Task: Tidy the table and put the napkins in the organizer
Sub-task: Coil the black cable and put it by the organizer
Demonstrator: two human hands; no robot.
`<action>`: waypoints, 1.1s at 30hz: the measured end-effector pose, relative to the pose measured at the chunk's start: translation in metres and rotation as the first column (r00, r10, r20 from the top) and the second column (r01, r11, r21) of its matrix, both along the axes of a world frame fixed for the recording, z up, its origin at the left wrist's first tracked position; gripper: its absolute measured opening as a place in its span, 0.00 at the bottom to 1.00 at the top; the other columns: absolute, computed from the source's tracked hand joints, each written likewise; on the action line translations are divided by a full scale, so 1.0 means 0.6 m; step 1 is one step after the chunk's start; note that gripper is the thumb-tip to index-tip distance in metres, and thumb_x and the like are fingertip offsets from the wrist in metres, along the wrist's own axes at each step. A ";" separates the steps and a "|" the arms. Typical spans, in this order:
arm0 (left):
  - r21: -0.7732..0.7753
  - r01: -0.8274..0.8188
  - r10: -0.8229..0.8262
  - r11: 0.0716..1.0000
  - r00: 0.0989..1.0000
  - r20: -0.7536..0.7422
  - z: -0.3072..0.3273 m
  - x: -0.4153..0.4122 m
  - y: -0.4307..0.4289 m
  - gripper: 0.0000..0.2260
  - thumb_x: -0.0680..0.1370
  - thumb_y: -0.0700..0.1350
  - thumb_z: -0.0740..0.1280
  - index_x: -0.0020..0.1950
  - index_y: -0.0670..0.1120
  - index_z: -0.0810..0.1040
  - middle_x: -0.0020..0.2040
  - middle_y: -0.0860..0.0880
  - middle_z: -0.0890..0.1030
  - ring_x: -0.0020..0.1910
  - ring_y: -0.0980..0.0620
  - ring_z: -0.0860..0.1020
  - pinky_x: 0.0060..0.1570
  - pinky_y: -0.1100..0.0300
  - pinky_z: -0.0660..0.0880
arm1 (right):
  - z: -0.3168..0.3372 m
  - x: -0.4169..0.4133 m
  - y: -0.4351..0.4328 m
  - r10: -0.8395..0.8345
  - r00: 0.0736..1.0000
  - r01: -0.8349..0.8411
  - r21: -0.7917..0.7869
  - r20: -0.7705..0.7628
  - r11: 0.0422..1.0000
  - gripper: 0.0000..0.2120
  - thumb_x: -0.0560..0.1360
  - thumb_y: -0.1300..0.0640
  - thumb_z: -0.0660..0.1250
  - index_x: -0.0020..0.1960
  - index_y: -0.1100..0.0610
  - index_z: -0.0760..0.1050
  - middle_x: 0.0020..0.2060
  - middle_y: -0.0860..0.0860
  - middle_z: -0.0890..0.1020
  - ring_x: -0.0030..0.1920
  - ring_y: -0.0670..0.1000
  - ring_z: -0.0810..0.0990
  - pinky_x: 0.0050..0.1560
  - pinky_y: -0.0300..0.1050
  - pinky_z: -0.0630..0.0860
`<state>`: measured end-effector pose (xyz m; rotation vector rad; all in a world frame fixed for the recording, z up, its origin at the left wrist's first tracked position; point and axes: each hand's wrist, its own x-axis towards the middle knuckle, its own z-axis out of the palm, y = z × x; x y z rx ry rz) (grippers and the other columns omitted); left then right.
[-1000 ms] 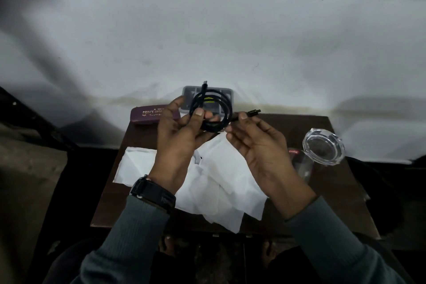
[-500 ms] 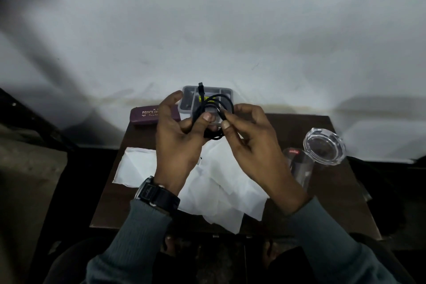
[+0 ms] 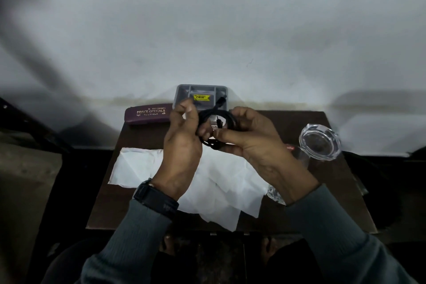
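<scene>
Both hands hold a coiled black cable (image 3: 213,115) above the middle of a small dark table (image 3: 327,193). My left hand (image 3: 183,143) grips the coil's left side. My right hand (image 3: 251,138) pinches its lower right part, and one plug end sticks up toward the back. Several white napkins (image 3: 221,182) lie spread out and overlapping on the table under my hands. A grey organizer (image 3: 184,93) with compartments and a yellow price sticker stands at the table's far edge, just behind the cable.
A maroon spectacle case (image 3: 147,116) lies at the far left corner. A clear glass ashtray (image 3: 320,138) sits at the right, with a clear tumbler (image 3: 297,154) beside it. A white wall rises right behind the table.
The loose plug end that stuck out to the right has been drawn into the coil. My right hand has closed in on the cable and the coil has become tighter and sunk lower.
</scene>
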<state>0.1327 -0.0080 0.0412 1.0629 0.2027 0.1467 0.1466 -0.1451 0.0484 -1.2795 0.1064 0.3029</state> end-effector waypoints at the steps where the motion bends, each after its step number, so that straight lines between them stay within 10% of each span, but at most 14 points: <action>1: -0.041 0.013 -0.013 0.999 1.000 0.007 0.004 -0.001 -0.001 0.04 0.87 0.42 0.58 0.61 0.44 0.68 0.29 0.56 0.70 0.28 0.57 0.67 0.36 0.62 0.68 | -0.001 0.001 0.001 -0.007 1.000 0.009 -0.081 0.026 0.997 0.16 0.71 0.75 0.73 0.55 0.61 0.78 0.50 0.65 0.84 0.44 0.57 0.86 0.45 0.54 0.85; 7: -0.293 0.085 -0.090 0.952 0.996 -0.006 0.023 -0.007 0.006 0.08 0.85 0.37 0.58 0.50 0.48 0.68 0.33 0.51 0.65 0.31 0.56 0.62 0.37 0.63 0.64 | -0.003 0.005 0.005 -0.005 0.992 0.051 -0.364 0.125 0.930 0.16 0.74 0.63 0.72 0.61 0.55 0.82 0.54 0.55 0.86 0.48 0.53 0.87 0.42 0.49 0.86; 16: -0.276 0.163 -0.190 0.947 0.979 -0.073 0.021 -0.002 0.024 0.08 0.86 0.45 0.57 0.47 0.49 0.65 0.32 0.52 0.63 0.26 0.58 0.61 0.41 0.63 0.62 | 0.009 0.001 -0.037 0.263 0.954 -0.228 0.223 -0.143 0.948 0.21 0.74 0.50 0.72 0.61 0.63 0.81 0.59 0.63 0.84 0.56 0.60 0.84 0.56 0.53 0.83; 26: -0.226 0.302 -0.333 0.926 0.936 -0.117 0.030 -0.004 0.024 0.11 0.87 0.46 0.56 0.44 0.51 0.67 0.31 0.53 0.63 0.27 0.58 0.58 0.39 0.64 0.62 | -0.012 0.009 -0.020 -0.035 0.947 0.126 0.267 -0.319 0.955 0.09 0.79 0.61 0.69 0.42 0.59 0.83 0.45 0.58 0.86 0.41 0.55 0.88 0.40 0.47 0.85; 33: -0.293 0.183 -0.232 0.938 0.963 -0.139 0.022 -0.010 0.014 0.10 0.87 0.44 0.55 0.46 0.50 0.67 0.31 0.52 0.65 0.27 0.57 0.63 0.42 0.62 0.63 | -0.005 0.009 -0.030 0.225 0.939 -0.161 0.244 -0.261 0.956 0.32 0.73 0.38 0.69 0.65 0.62 0.78 0.59 0.61 0.85 0.59 0.59 0.85 0.54 0.50 0.84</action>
